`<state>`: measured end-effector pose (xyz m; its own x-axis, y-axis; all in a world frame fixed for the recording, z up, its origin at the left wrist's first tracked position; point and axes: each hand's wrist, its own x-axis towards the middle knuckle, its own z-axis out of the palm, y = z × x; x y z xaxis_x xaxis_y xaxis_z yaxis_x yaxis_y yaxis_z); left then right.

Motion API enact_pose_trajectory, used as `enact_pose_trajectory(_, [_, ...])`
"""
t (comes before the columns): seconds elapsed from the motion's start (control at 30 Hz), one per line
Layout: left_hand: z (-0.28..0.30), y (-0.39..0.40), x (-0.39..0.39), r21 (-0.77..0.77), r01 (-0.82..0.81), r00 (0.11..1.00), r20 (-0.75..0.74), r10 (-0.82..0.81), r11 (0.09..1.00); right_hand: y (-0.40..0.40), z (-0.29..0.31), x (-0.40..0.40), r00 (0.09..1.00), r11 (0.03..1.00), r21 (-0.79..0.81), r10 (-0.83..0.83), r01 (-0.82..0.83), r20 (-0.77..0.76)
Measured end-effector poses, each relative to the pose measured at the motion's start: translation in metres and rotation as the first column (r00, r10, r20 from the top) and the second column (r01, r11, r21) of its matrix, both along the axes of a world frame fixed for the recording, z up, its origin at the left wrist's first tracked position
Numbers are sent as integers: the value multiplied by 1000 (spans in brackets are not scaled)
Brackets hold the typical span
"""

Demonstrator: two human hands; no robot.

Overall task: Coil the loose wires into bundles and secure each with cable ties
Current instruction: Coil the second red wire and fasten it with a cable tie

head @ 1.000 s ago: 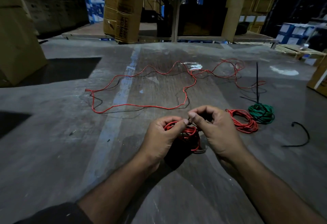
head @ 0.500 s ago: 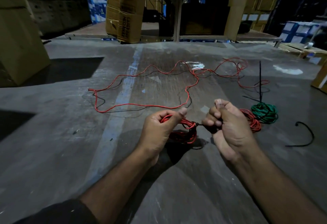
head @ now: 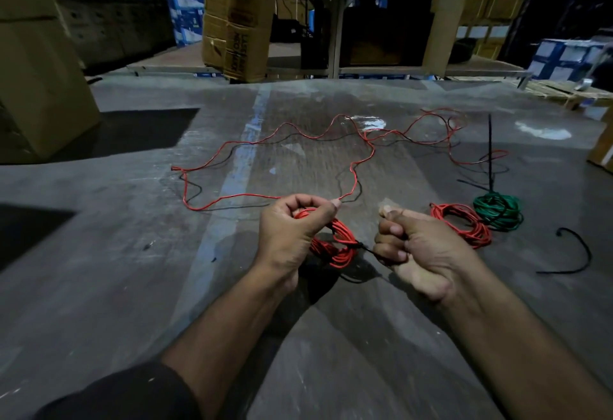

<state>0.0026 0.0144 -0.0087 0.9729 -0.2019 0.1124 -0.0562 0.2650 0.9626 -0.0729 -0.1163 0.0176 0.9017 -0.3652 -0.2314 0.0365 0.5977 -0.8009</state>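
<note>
My left hand [head: 292, 233] grips a coil of red wire [head: 335, 245] held just above the grey floor. A black cable tie [head: 366, 249] wraps the coil's right side, and its tail runs into my right hand [head: 421, 247], which is closed in a fist around it. To the right on the floor lie a second red coil [head: 462, 223] and a green coil [head: 497, 212] with a black tie standing upright from it. A long loose red wire [head: 265, 141] sprawls across the floor beyond my hands.
A loose curved black cable tie [head: 577, 253] lies at the right. Cardboard boxes [head: 36, 87] stand at the left, a tall carton [head: 238, 14] and shelving posts at the back, blue-and-white boxes [head: 564, 58] at the far right.
My right hand has drawn away to the right from the coil, closing into a fist on the tie's tail; the tie now sits tight around the red coil.
</note>
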Motion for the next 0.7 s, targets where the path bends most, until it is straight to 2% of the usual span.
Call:
enact_pose_trajectory(0.07, [0,2,1,-21,-4,1000,-20,4,1000,-2,1,-3,1000,999,35,7,-8,15])
enact_pose_trajectory(0.17, [5,9,0,-113,41,989,-138,-57,993,1,0,-5,995,994,-97,-31,40,97])
enact_pose_trajectory(0.23, [7,13,-2,-112,55,980,-184,-75,992,3,0,-3,988,985,-151,-64,86,143])
enact_pose_trajectory(0.33, [9,17,1,-111,44,976,-209,-67,993,-5,0,3,966,990,-47,-119,134,230])
enact_pose_trajectory(0.4, [9,19,5,-159,61,964,-247,-99,985,-10,-1,4,961,988,-45,-135,150,241])
enact_pose_trajectory(0.5, [7,16,5,-323,106,919,-329,-217,940,-9,-14,5,982,944,-303,-82,131,171])
enact_pose_trajectory(0.57, [6,12,1,-405,155,878,-361,-313,901,-5,-21,6,994,887,-459,2,48,108])
enact_pose_trajectory(0.63, [6,10,-3,-450,201,840,-377,-389,870,0,-26,7,997,868,-496,57,-26,46])
enact_pose_trajectory(0.7, [6,12,-6,-438,280,806,-376,-457,854,3,-30,7,999,862,-507,39,-14,38])
